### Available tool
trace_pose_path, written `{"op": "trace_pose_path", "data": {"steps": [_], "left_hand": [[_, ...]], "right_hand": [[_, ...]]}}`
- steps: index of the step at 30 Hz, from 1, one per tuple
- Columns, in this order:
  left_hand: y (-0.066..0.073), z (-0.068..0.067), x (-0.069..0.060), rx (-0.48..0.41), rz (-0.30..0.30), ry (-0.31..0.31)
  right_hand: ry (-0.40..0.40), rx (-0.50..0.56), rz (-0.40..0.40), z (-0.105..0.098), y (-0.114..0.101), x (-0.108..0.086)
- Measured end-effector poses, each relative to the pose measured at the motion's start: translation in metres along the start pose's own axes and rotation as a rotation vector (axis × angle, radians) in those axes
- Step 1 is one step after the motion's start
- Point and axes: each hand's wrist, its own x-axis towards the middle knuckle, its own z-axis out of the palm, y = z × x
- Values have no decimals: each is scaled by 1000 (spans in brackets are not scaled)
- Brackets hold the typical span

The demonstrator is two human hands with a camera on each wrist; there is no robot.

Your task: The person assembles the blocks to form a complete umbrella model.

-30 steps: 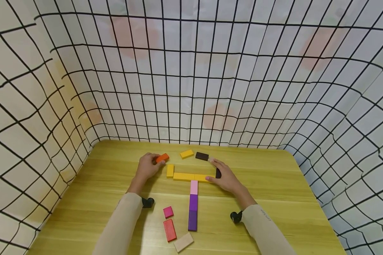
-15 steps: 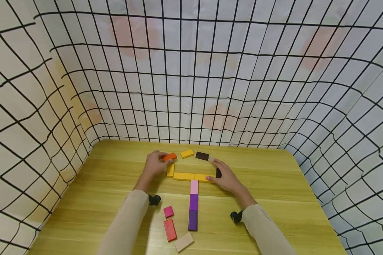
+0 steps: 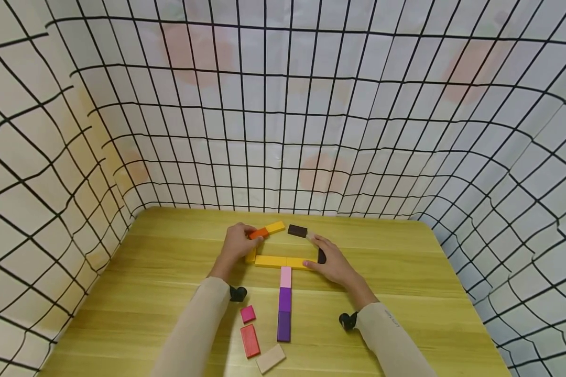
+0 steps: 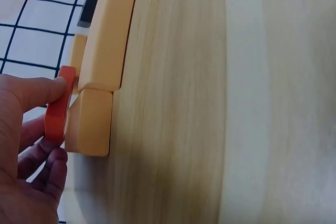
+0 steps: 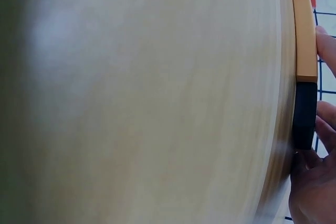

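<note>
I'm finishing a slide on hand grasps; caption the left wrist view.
The left hand pinches a red-orange block beside yellow blocks on a wood-grain table.

In the head view, hands [image 3: 237, 243] [image 3: 332, 263] partly hide a yellow block [image 3: 251, 256] and a black block [image 3: 322, 256]; sleeve lettering [image 3: 392, 318] is illegible.

Four yellow blocks [image 3: 271, 261], two purple [image 3: 285, 299], two dark [image 3: 297, 230]; single orange [image 3: 259, 233], pink [image 3: 285, 277], magenta [image 3: 248, 314], red [image 3: 250, 341], beige [image 3: 271, 358].

Table [image 3: 420, 283] Between Grid Walls [image 3: 396, 141]

The table is of yellowish wood, with long grain lines. White walls with black grid stand behind it and on both sides, showing pale orange spots [image 3: 323, 172]. The light looks soft.
</note>
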Motion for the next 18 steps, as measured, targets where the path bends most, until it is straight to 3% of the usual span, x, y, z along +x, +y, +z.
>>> {"op": "trace_pose_path", "data": {"steps": [10,18], "left_hand": [[-1,7,4,17,-24,2],[-5,8,10,19,-61,-46]], "right_hand": [[6,-10,-2,5,3,1],[13,-8,0,3,3,1]]}}
